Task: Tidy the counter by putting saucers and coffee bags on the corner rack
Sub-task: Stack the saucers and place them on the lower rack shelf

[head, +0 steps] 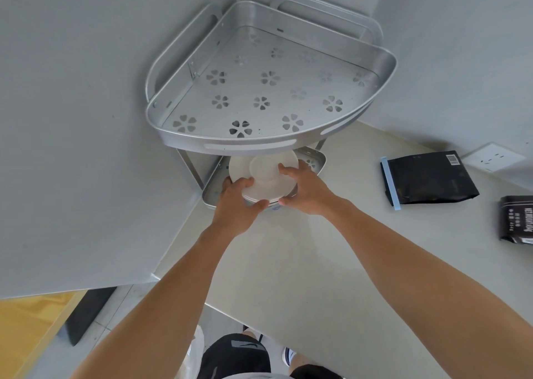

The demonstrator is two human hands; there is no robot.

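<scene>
A stack of white saucers [264, 173] sits at the front of the lower shelf [318, 159] of the silver corner rack [271, 143]. My left hand [235, 205] grips the stack's left rim and my right hand [305, 189] grips its right rim. The rack's upper shelf [259, 96], with flower-shaped holes, holds nothing and hides the back of the saucers. Two black coffee bags lie on the counter to the right: one with a blue strip [427, 178] and another [517, 220] cut off by the frame edge.
The rack stands in the corner between two grey walls on a pale counter [288, 263]. A white wall socket [494, 158] is on the right wall behind the bags. The counter's front edge runs below my arms, with floor and a wooden surface at lower left.
</scene>
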